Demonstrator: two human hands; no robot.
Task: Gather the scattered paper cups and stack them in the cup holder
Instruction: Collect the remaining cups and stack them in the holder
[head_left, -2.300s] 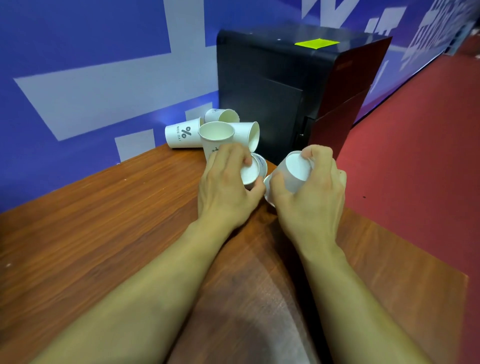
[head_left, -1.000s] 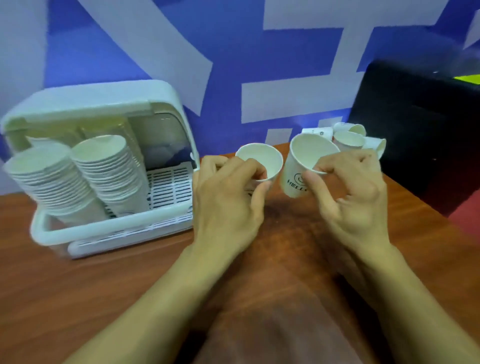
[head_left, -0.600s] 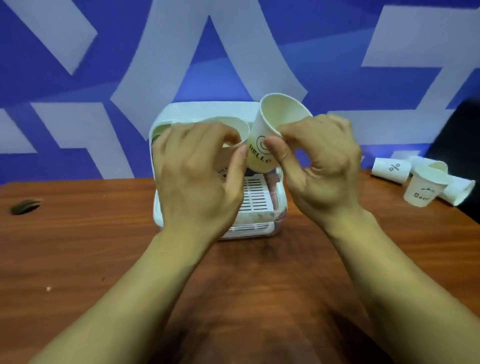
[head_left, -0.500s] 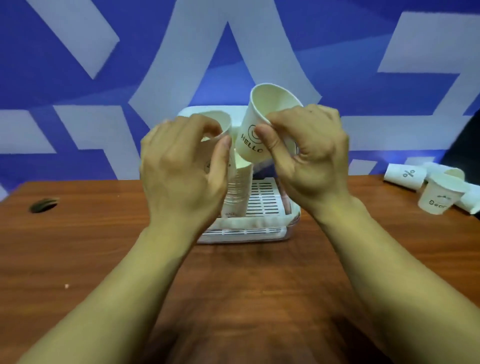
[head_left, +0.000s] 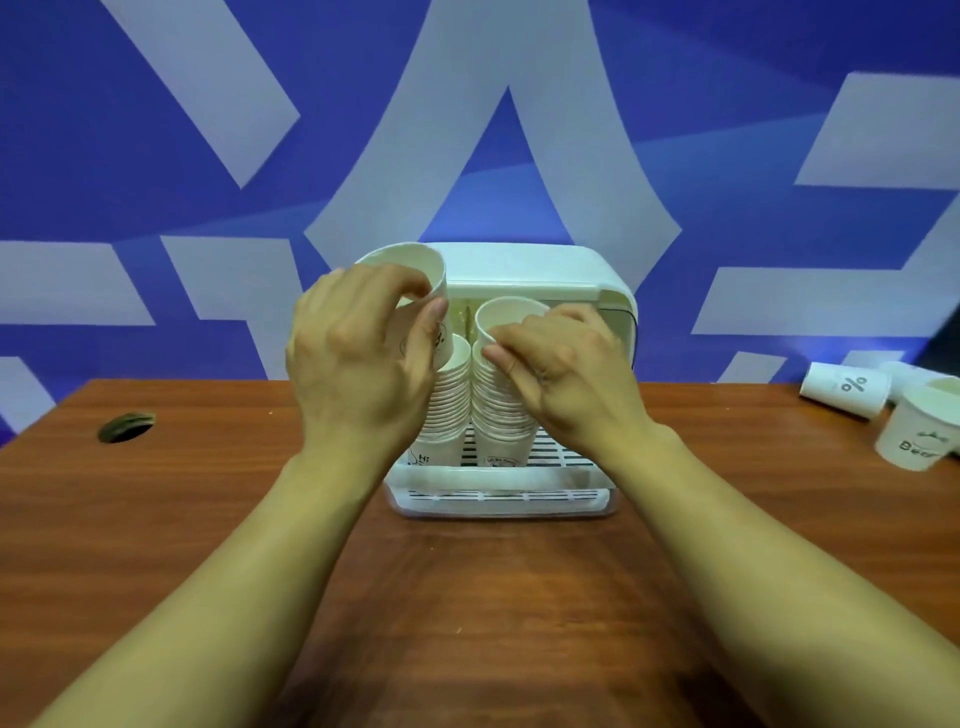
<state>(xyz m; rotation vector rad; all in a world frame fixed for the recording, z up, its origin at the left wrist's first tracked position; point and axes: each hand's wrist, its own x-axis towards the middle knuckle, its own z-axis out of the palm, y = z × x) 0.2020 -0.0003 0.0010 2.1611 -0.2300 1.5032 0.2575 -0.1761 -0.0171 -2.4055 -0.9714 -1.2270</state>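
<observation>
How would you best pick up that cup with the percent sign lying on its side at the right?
Take the percent cup by its round side wall, near the middle, coming down from above and pinching across it. It lies on its side, so the wall faces up, and other cups crowd its right end.

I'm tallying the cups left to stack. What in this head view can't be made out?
1. Head view, far right: the frame edge cuts the loose cups behind the % cup, so no count.
2. The print on the left-hand cup: the left hand covers most of it.
3. Whether the right-hand cup is seated on its stack: the right hand hides the joint.
4. The dark object on the table: too blurred to identify.
</observation>
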